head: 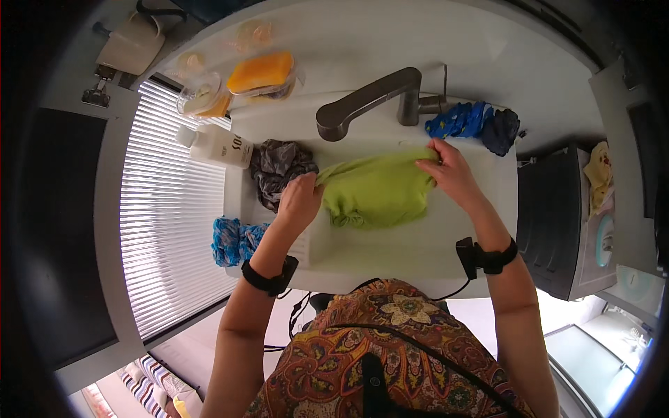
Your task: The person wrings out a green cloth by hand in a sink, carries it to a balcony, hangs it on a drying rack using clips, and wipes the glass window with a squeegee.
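A lime-green cloth garment is stretched between my two hands above the white sink basin. My left hand grips its left end, close beside a crumpled dark grey cloth. At the upper right corner of the green fabric, my right hand pinches the edge between thumb and fingers. The lower part of the garment hangs bunched into the basin. The dark faucet reaches over the sink just behind the garment; whether water runs from it cannot be told.
A blue patterned cloth and a dark cloth lie by the faucet base. A white bottle and a blue-and-white bundle sit on the left rim. Plastic containers stand at the back left. A dark cabinet is at the right.
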A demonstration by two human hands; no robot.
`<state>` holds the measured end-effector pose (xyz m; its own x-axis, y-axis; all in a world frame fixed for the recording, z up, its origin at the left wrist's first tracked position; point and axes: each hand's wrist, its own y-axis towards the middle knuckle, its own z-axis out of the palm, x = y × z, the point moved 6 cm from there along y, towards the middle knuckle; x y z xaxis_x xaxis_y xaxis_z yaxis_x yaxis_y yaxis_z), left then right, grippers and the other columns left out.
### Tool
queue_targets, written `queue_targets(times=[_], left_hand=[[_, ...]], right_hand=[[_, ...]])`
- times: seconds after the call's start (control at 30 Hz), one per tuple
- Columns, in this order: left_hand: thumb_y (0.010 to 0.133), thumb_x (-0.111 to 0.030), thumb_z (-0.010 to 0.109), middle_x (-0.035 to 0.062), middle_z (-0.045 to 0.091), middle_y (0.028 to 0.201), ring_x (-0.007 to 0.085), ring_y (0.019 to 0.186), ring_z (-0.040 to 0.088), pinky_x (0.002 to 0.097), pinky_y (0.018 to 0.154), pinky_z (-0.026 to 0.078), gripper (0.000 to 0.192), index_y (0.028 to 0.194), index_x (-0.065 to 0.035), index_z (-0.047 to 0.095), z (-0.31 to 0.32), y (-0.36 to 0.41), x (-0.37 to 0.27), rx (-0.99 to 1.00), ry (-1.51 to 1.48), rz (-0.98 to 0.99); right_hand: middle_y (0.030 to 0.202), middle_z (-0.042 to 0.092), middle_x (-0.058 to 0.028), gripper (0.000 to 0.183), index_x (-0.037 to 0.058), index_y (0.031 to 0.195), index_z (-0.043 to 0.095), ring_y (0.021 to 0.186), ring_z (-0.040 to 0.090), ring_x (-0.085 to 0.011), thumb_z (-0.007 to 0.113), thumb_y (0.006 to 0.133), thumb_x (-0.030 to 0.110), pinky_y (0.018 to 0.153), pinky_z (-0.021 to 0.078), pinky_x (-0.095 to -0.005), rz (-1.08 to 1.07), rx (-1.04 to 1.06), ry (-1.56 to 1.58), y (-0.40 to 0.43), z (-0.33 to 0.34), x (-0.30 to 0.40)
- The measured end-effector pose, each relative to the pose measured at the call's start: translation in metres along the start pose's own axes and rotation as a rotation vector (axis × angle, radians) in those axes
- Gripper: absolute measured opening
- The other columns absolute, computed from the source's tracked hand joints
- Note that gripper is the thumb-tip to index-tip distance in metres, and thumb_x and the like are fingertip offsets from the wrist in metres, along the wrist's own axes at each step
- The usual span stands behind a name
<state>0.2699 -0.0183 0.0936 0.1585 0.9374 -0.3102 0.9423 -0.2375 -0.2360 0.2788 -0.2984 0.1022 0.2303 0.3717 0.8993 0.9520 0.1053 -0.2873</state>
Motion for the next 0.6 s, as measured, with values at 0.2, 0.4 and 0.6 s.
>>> queue_targets(times=[0.2,0.4,0.6], left_hand=[[0.078,-0.013,0.065,0.0091,0.058,0.078,0.0174,0.072,0.056,0.0283,0.066,0.045,0.021,0.091,-0.0013,0.053,-0.036,0.004,-0.102,-0.073,-0.973,0.142],[0.075,-0.011,0.069,0.0030,0.058,0.087,0.0088,0.076,0.055,0.0248,0.066,0.047,0.034,0.101,-0.0001,0.051,-0.052,0.015,-0.109,-0.141,-0.738,0.112],[0.078,0.000,0.061,0.0034,0.058,0.096,0.0100,0.082,0.056,0.0240,0.072,0.047,0.031,0.107,0.0005,0.050,-0.086,0.003,-0.130,-0.077,-1.570,0.186]], right_hand=[[0.070,0.052,-0.0027,0.020,-0.0007,0.085,0.054,0.063,0.049,-0.0093,0.063,0.080,0.016,0.059,0.0420,-0.0261,-0.390,0.079,0.235,-0.005,0.034,0.068],[0.097,0.053,-0.0037,0.030,0.0031,0.104,0.056,0.088,0.047,-0.0100,0.064,0.080,0.019,0.077,0.0390,-0.0255,-0.526,0.260,0.430,-0.007,0.032,0.069],[0.139,0.027,-0.0131,0.099,0.0090,0.139,0.021,0.128,0.028,-0.0270,0.078,0.063,0.038,0.104,0.0262,-0.0345,-0.419,0.380,0.275,0.003,0.082,-0.013]])
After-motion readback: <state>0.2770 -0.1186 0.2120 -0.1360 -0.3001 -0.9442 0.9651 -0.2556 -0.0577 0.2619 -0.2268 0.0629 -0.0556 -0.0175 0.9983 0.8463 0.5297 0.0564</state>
